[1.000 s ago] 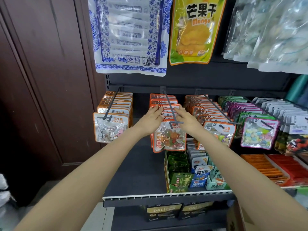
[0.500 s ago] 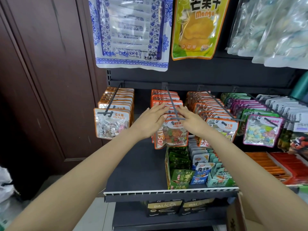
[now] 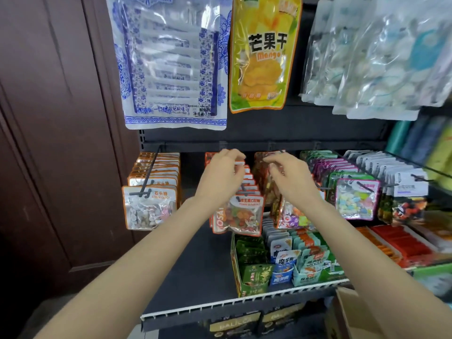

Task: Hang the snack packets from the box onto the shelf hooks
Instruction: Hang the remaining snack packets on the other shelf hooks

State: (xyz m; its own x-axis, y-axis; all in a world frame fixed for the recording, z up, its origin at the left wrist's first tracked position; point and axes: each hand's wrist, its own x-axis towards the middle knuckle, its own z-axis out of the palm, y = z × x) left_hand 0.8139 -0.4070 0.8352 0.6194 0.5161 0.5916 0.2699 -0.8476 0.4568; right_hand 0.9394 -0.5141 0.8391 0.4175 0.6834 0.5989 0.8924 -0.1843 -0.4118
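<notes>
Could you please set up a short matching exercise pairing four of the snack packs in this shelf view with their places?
Things:
1. mango pouch
2. stone candy packet
3. blue-and-white bag
4. green snack box

Places:
A. standing on the shelf board
B. top row, far left
C. front of the leftmost lower hook
D. top row, beside the blue-patterned bag

Pairs: 1-D, 2-C, 3-B, 4-A

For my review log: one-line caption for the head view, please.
Left hand and right hand reach among orange-edged snack packets on a shelf hook.
</notes>
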